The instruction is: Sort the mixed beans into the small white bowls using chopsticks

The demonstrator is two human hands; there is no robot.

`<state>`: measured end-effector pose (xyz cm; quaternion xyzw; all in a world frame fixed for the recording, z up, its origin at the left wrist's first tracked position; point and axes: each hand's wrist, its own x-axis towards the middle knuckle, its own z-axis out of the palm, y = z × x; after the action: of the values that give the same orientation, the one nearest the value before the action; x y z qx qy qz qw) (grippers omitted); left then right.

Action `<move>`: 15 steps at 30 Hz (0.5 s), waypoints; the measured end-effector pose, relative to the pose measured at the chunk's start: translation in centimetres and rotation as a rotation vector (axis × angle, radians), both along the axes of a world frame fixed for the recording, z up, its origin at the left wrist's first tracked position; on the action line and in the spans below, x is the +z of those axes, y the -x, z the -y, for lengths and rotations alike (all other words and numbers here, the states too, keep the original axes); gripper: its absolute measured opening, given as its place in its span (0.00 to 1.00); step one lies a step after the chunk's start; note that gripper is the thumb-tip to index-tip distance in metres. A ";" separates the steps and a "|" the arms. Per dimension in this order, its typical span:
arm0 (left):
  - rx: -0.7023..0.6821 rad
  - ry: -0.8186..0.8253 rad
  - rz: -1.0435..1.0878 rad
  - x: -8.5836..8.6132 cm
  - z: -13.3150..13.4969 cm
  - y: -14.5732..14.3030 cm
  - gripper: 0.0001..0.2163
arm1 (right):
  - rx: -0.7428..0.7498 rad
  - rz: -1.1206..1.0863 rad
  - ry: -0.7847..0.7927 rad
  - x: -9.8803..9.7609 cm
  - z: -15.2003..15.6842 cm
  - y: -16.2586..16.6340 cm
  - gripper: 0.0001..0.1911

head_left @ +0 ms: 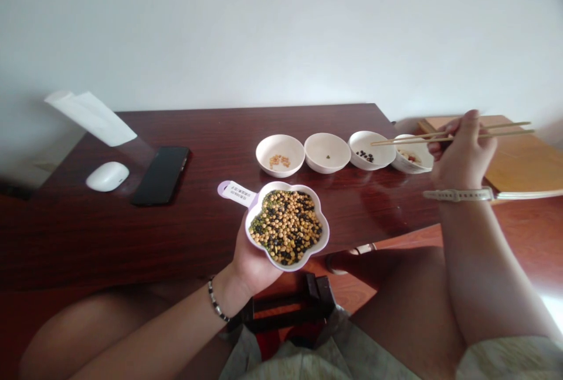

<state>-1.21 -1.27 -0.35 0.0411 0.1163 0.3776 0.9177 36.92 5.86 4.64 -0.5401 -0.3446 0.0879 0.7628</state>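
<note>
My left hand (253, 263) holds a white and purple flower-shaped bowl (324, 228) from below, in front of the table's near edge. Mixed beans (288, 224), yellow, black and green, fill it. A pair of chopsticks (505, 129) is gripped in my right hand (466, 154), tips pointing left over the bowl with black beans (382, 160). Left of that stand a bowl with a single small green bean (325, 148) and a bowl with yellow beans (279, 146). Partly behind my right hand is a bowl (413, 166) with reddish and pale pieces.
On the table's left lie a black phone (160, 175), a white rounded case (108, 176) and a white paper packet (94, 116). A wooden board or box (523, 163) is at the right. The wall (246, 34) rises behind the table (211, 133). My legs are below its edge.
</note>
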 end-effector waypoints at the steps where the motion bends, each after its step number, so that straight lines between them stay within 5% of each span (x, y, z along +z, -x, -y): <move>1: -0.003 -0.003 0.001 -0.1 0.0 0.0 0.25 | -0.012 0.047 0.011 -0.3 0.1 -0.3 0.26; 15: -0.023 -0.033 0.032 -0.6 0.0 0.2 0.25 | -0.073 0.312 0.162 0.0 0.6 0.8 0.24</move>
<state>-1.40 -1.22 -0.96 0.0518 0.0950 0.3694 0.9229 36.14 5.22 4.64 -0.6190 -0.4307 0.0028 0.6567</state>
